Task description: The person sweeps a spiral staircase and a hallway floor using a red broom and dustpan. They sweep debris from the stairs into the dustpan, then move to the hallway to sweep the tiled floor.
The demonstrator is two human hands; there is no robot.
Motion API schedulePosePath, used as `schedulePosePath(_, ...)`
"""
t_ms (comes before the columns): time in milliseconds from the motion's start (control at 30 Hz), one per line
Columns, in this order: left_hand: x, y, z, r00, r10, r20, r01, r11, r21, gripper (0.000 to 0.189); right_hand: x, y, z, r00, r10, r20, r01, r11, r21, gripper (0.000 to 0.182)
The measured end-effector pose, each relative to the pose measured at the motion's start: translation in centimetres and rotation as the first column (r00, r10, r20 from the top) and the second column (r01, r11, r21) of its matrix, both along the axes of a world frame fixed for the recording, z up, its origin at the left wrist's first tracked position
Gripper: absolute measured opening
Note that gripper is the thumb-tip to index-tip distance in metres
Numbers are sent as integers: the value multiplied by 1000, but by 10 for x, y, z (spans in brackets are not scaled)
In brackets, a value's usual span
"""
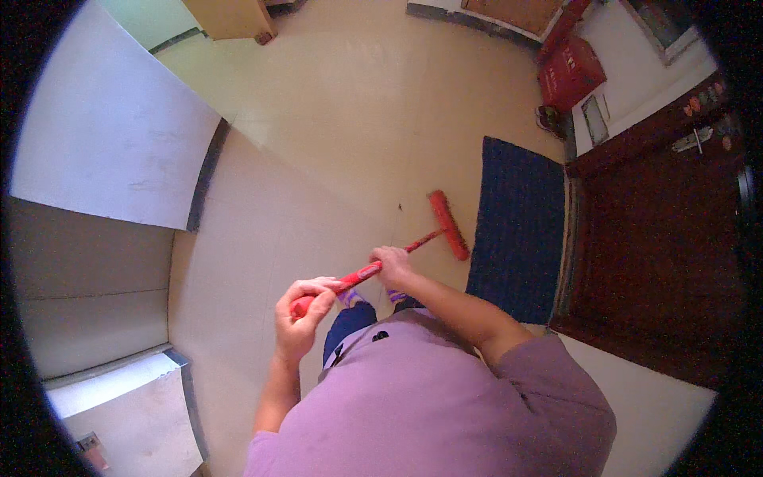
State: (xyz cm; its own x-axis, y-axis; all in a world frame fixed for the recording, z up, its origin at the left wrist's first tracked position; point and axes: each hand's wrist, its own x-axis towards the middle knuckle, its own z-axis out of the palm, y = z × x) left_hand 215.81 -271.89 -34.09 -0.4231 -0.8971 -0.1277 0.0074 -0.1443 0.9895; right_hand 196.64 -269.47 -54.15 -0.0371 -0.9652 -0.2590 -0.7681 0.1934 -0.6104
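Note:
Across the front of my body runs a red broom, its long handle slanting from near my waist to the floor. My left hand is closed around the thick top end of the handle. Lower down the handle, my right hand grips it. The broom head rests on or just over the pale floor, beside the left edge of a dark blue mat. A small dark bit lies on the floor to the left of the broom head.
A dark wooden door stands beyond the mat on the right. A red box and a shoe are against the wall at upper right. White wall corners jut in on the left. A wooden furniture piece stands at the top.

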Motion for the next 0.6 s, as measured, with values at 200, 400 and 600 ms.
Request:
schedulePosePath(200, 46, -10, 32, 996, 89, 15, -85, 977, -195, 3, 67, -33, 39, 990, 68, 122, -60, 996, -69, 11)
schedulePosePath(400, 112, -25, 67, 969, 233, 86, -189, 914, -358, 11, 162, -73, 63, 947, 196, 254, -176, 980, -97, 8)
schedulePosePath(600, 160, -24, 86, 940, 306, 149, -184, 825, -534, 15, 242, -85, 82, 788, 378, 486, -316, 926, -208, 17)
